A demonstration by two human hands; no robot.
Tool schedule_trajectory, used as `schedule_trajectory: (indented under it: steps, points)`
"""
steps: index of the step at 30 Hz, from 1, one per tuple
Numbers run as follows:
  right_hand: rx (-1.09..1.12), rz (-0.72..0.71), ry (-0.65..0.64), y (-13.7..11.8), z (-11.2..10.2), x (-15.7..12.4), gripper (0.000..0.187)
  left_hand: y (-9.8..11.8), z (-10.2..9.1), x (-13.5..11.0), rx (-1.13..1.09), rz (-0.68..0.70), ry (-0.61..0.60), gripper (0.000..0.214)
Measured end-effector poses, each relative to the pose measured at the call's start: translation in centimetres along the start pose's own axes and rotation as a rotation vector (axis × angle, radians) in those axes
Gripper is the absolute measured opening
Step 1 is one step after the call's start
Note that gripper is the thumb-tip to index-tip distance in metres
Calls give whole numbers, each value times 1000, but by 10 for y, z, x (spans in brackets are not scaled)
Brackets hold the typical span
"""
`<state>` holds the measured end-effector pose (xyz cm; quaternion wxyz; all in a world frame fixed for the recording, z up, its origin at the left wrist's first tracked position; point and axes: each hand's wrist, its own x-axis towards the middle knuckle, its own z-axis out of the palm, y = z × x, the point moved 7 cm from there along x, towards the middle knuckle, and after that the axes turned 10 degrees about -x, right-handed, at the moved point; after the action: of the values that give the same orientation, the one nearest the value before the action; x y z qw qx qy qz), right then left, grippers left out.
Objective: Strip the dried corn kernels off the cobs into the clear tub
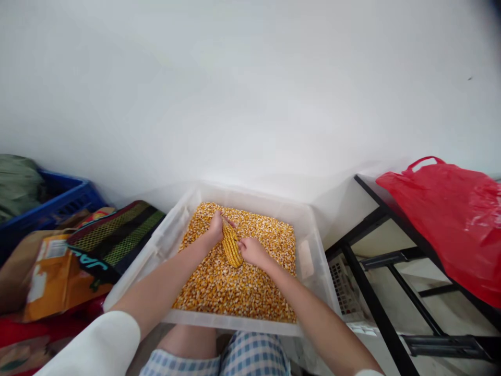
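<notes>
Left hand [216,228] grasps corn cob [231,246] inside tub [235,320]; right hand [253,252] curls against cob, whether pinching unclear; best brace cob firmly, low, well within tub walls

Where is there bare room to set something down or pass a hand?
Corn kernels lie bare between the corn cob and the near rim of the plastic bin, and between the right hand and the bin's right wall. It is crowded where the left hand grips the cob, and left of the bin: mesh bag, orange carton, blue crate.
</notes>
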<state>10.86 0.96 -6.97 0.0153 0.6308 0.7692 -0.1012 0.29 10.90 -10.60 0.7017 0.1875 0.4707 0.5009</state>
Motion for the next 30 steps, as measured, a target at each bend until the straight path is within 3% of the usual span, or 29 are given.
schedule_trajectory:
  steps: [8,30]
  points:
    - [-61,-78,-36,5,-13,-5,31,-2,3,-1,-48,-51,-14,25]
    - [-150,-67,-65,4,-24,-9,32,-1,12,-7,-37,-43,-74,25]
